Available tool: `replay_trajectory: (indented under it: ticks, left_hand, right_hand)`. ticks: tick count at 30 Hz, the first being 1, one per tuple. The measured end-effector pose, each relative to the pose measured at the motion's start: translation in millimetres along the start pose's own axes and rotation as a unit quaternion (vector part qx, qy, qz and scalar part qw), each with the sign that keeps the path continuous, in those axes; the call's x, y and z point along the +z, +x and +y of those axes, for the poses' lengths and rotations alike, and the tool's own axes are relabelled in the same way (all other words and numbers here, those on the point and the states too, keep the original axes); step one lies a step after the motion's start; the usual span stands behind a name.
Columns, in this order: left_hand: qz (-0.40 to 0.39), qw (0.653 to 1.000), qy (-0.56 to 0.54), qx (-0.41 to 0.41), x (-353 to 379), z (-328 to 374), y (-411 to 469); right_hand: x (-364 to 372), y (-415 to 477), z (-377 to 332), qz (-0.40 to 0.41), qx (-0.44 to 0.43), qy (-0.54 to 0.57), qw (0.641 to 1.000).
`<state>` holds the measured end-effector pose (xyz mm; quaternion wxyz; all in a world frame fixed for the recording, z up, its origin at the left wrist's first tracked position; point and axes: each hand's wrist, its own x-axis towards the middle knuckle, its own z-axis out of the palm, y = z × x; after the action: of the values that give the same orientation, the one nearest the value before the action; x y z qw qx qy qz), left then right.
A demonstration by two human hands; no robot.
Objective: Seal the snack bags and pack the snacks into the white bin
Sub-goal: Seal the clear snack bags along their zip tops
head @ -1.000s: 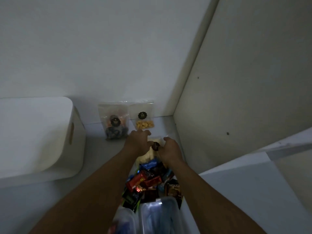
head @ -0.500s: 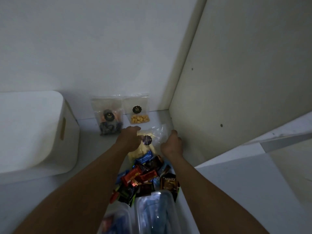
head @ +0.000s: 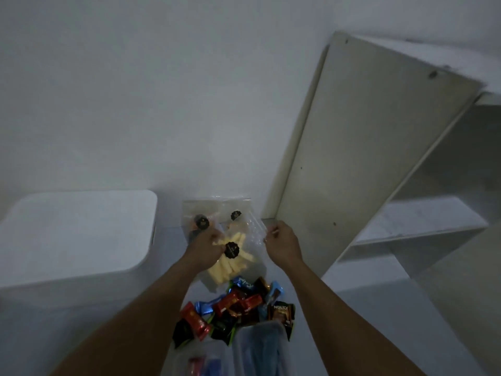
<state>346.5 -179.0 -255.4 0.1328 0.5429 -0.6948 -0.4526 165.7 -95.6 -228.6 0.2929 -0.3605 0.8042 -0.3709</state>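
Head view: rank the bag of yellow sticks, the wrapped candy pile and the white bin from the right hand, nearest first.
1. bag of yellow sticks, pinched by the right hand.
2. wrapped candy pile, below, toward the person.
3. white bin, far left.

A single wide camera sits on the person's head, facing forward and down, close above the shelf [head: 168, 267] and wall [head: 135, 104].

left hand [head: 207, 244] grips clear bag of yellow sticks [head: 230, 264] by left edge | right hand [head: 282, 244] pinches its top corner | white bin [head: 78, 234] left of left hand | wrapped candies [head: 235, 308] between forearms
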Motion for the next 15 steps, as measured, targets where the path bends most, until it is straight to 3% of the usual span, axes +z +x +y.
replay_trajectory:
  ticks: [6,15]
  left_hand:
    - [0.004,0.998,-0.056,0.038,-48.6,33.6,-42.3]
    - [0.030,0.974,-0.196,0.107,-116.4,97.3,-93.1]
  right_hand:
    - [-29.5,-32.5,-65.7,-0.013,-0.121,0.029,0.992]
    - [-76.6,-69.1,-164.9,-0.052,-0.228,0.050,0.971]
